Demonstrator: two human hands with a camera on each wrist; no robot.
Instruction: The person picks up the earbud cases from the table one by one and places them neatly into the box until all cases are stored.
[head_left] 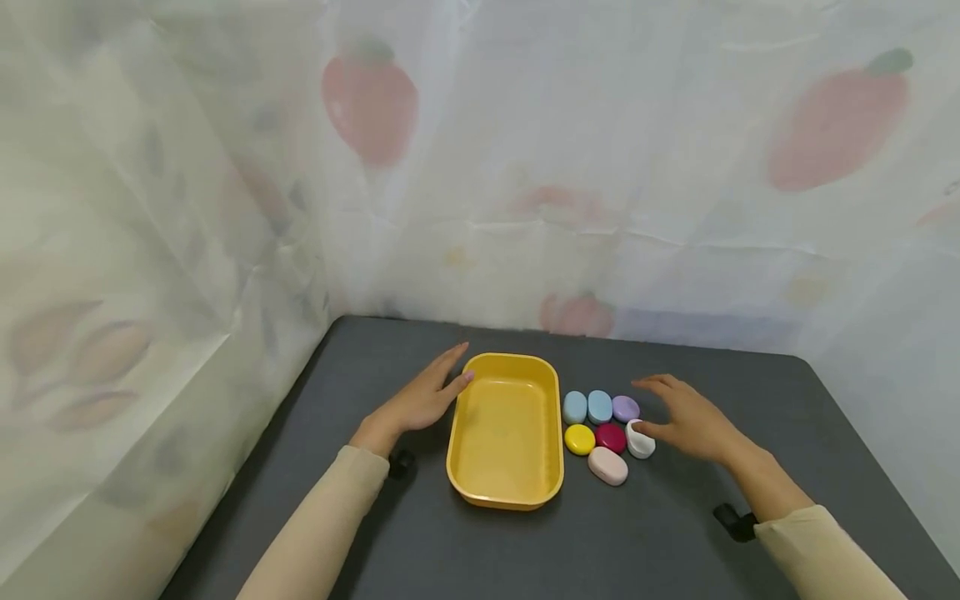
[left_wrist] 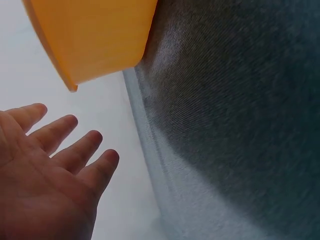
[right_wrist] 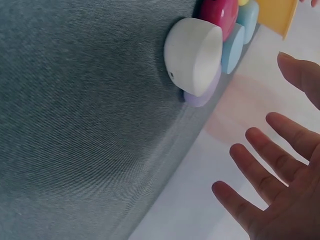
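A yellow rectangular tray (head_left: 507,433) stands on the dark table with nothing inside it. My left hand (head_left: 422,398) is at its left rim, fingers extended; whether it touches the rim I cannot tell. To the tray's right lie several small rounded cases: two light blue (head_left: 599,407), one purple (head_left: 626,408), one yellow (head_left: 579,439), one crimson (head_left: 611,437), one pale pink (head_left: 608,466) and one white (head_left: 640,439). Just right of the white case hovers my right hand (head_left: 693,417), its fingers spread and holding nothing. In the right wrist view the white case (right_wrist: 192,55) looks closest to it.
The dark grey table (head_left: 600,550) has its far edge against a pale curtain (head_left: 675,125) printed with fruit. Another stretch of curtain (head_left: 112,233) runs along the left side. Black straps (head_left: 735,523) are on both wrists.
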